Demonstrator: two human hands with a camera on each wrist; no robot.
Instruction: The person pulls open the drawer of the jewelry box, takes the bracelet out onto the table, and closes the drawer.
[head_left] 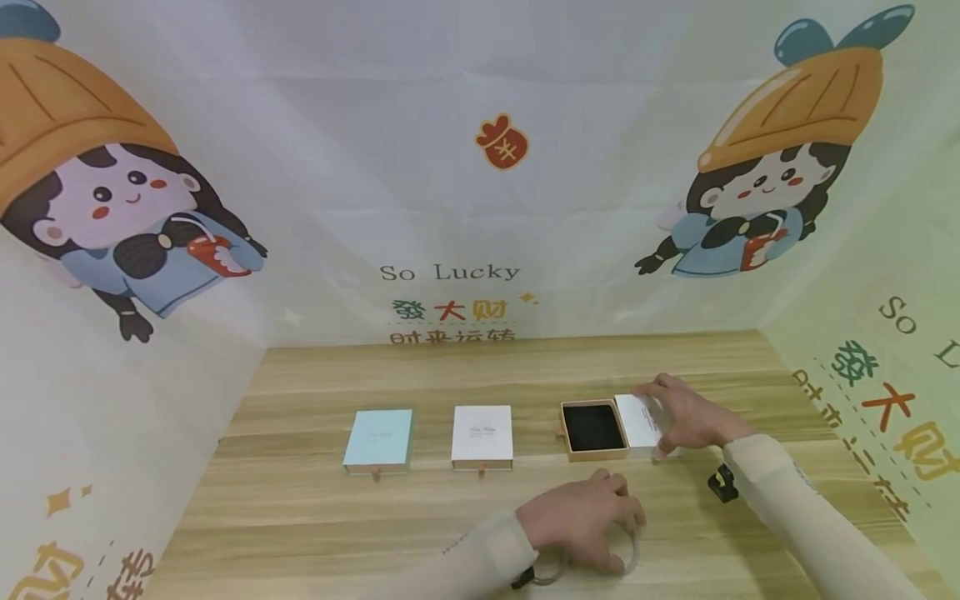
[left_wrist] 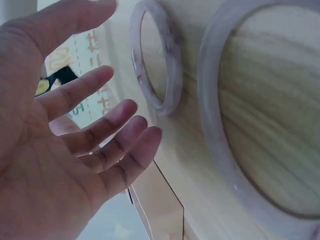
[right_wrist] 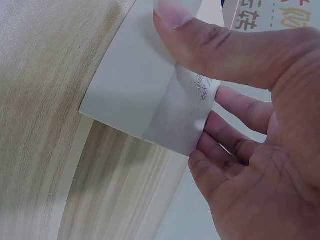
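Observation:
My right hand point(head_left: 686, 418) grips the white box sleeve point(head_left: 637, 422) by its edges, thumb on the near side and fingers on the far side. Left of the sleeve, right up against it, the box's drawer point(head_left: 592, 428) shows its black lining and tan rim. In the right wrist view the sleeve point(right_wrist: 135, 75) sits between thumb and curved fingers. My left hand point(head_left: 585, 518) hovers over the near table, fingers spread and bent, holding nothing. Beside its fingertips is a pale bangle point(left_wrist: 173, 75). A second pale bangle point(left_wrist: 207, 95) lies closer to the left wrist camera.
Further left on the wooden table point(head_left: 300, 517) stand a closed light-blue box point(head_left: 379, 440) and a closed white box point(head_left: 482, 435), each with a small pull tab in front. A printed cloth point(head_left: 450, 192) walls the table at the back and both sides.

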